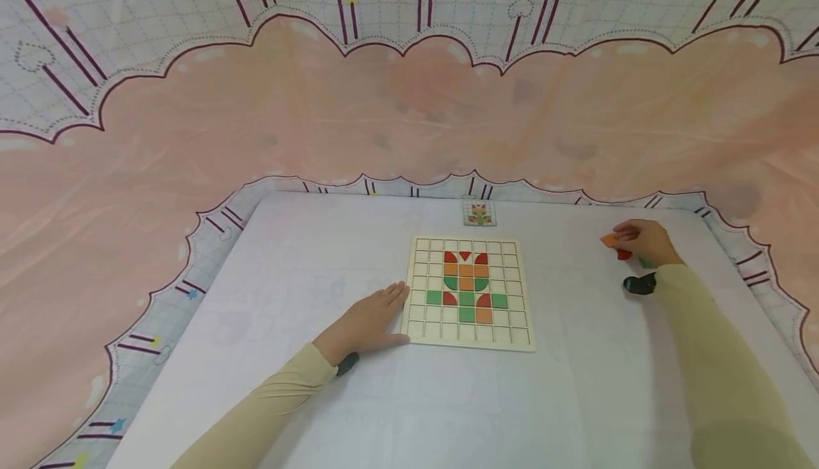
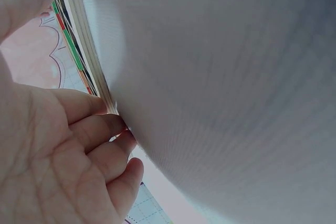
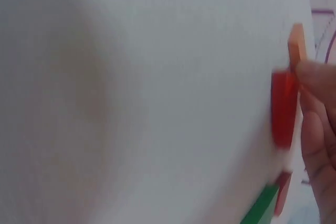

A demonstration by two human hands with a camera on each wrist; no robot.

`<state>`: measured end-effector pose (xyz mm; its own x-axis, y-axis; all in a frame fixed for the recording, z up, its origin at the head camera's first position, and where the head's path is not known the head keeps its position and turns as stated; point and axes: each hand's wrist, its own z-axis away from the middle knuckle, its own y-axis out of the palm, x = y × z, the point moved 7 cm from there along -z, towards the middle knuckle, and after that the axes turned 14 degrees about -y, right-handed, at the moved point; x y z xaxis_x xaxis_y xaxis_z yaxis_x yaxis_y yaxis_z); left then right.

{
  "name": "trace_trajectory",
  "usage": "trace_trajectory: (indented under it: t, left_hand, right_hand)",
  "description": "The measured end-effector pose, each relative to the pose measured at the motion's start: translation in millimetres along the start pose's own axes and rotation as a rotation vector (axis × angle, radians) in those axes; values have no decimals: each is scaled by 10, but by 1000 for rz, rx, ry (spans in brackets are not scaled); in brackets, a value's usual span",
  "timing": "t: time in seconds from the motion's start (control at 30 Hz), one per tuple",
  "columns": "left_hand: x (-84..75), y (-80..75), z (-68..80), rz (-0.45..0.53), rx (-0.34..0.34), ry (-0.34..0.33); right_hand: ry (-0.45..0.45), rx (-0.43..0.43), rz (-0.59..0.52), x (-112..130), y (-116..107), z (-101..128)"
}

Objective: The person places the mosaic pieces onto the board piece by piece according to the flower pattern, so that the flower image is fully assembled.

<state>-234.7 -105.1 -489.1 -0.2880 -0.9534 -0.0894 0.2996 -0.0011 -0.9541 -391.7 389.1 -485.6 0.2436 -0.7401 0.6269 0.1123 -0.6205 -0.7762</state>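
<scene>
A square wooden grid board [image 1: 425, 330] lies on the white table, bearing red, orange and green tiles in a flower pattern. Along its left edge rests my left hand [image 1: 365, 323], fingers extended and thumb apart; the left wrist view shows the fingertips against the board's side. Off to the right, my right hand [image 1: 646, 241] pinches an orange tile [image 3: 297, 43] between thumb and fingers. Just below that tile is a red tile [image 3: 283, 109]. A green tile [image 3: 261, 206] and a smaller-looking red tile [image 3: 283, 192] lie closer to the wrist.
Behind the board lies a small pattern card [image 1: 479, 213] with a similar flower design. The white table [image 1: 307, 241] reaches back to a patterned cloth [image 1: 384, 128] that hangs behind it and along both sides.
</scene>
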Motion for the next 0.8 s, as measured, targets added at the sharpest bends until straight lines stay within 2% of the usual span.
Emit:
trace_trajectory:
  t: [0.23,0.4,0.57,0.8]
  left_hand:
    - [-5,-5,-3,-16,-5,0]
    - [-11,-16,-1,-7,-14,8]
    - [-13,-14,-3,-3,-9,5]
    - [-4,8,-14,-8,-1,-3]
  right_hand:
    - [57,180,-44,151,200,-92]
    - [32,253,-28,285,281,-105]
    - [-10,289,-30,427,316,-88]
    - [-121,254,-20,533,343,-86]
